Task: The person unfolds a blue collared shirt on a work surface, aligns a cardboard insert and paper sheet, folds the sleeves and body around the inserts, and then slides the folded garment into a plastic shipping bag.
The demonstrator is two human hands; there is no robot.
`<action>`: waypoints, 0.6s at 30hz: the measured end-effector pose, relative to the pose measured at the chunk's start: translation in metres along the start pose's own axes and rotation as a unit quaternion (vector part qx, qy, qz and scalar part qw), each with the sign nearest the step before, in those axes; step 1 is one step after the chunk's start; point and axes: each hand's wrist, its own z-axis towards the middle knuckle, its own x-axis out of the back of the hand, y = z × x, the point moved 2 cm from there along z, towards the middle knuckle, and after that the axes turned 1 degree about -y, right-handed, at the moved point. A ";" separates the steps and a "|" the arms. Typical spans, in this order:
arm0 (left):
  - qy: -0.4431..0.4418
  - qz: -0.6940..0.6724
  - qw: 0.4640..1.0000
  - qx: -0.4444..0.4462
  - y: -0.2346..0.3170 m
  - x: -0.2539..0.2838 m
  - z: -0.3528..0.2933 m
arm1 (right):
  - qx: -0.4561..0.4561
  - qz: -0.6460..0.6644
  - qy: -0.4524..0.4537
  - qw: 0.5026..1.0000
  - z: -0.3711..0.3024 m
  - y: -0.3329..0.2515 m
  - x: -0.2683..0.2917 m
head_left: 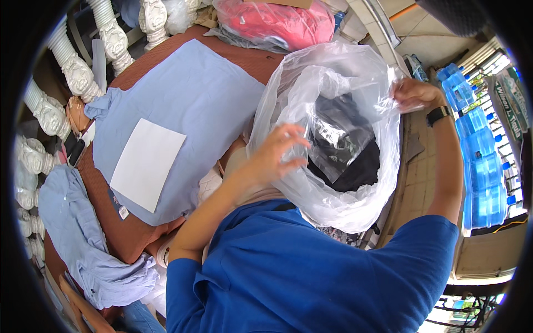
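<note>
A large clear plastic bag [377,72] stands wide-mouthed in front of me. Inside it lie dark garments [355,172], with a shiny plastic-wrapped black one on top. My left hand [277,152] hovers over the bag's left side, fingers curved and apart, holding nothing. At the far right of the rim, my right hand [416,94] is closed on the plastic, its fingertips slightly blurred. To the left, a light blue shirt [216,83] is spread out face down or folded; which one I cannot tell. A white sheet of card or paper [149,165] lies on it.
A brown cloth-covered surface [125,236] lies under the shirt. Another light blue garment [72,216] drapes over its left edge. White balusters [78,72] line the back left. Bagged pink items [277,25] sit at the back. Blue water jugs [483,161] stand right. Another person's arm [86,308] shows lower left.
</note>
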 end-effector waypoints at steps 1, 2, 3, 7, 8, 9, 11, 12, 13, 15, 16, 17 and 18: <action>-0.041 -0.010 0.999 -0.004 0.007 -0.017 -0.003 | -0.066 -0.018 0.022 0.997 0.005 0.016 0.001; -0.074 0.015 0.997 -0.029 0.014 -0.032 -0.004 | -0.131 -0.036 0.042 0.990 0.009 0.030 0.003; -0.107 0.041 0.992 -0.049 0.020 -0.046 -0.008 | -0.194 -0.054 0.057 0.978 0.015 0.042 0.006; -0.023 0.124 0.991 -0.051 0.025 -0.068 0.001 | -0.153 -0.105 0.151 0.971 0.025 0.045 0.010; 0.019 0.145 0.988 -0.046 0.019 -0.064 0.007 | -0.136 -0.114 0.148 0.973 0.023 0.034 0.002; 0.060 0.166 0.983 -0.043 0.014 -0.059 0.014 | -0.118 -0.122 0.146 0.975 0.018 0.019 -0.007; 0.080 0.282 0.954 -0.067 0.007 -0.049 0.029 | -0.067 -0.162 0.139 0.975 0.002 -0.006 -0.023; 0.095 0.326 0.936 -0.090 0.006 -0.046 0.039 | -0.062 -0.167 0.156 0.971 -0.017 -0.022 -0.031; 0.056 0.387 0.912 -0.124 -0.004 -0.047 0.043 | -0.048 -0.168 0.164 0.971 -0.024 -0.030 -0.039; 0.041 0.336 0.937 -0.087 -0.011 -0.054 0.050 | -0.028 -0.156 0.175 0.972 -0.033 -0.038 -0.048; 0.034 0.310 0.948 -0.068 -0.012 -0.059 0.055 | -0.018 -0.157 0.182 0.971 -0.037 -0.039 -0.049; 0.027 0.304 0.950 -0.070 -0.011 -0.064 0.058 | -0.008 -0.157 0.188 0.969 -0.039 -0.041 -0.050; 0.023 0.298 0.952 -0.072 -0.010 -0.070 0.062 | 0.001 -0.160 0.195 0.968 -0.042 -0.042 -0.051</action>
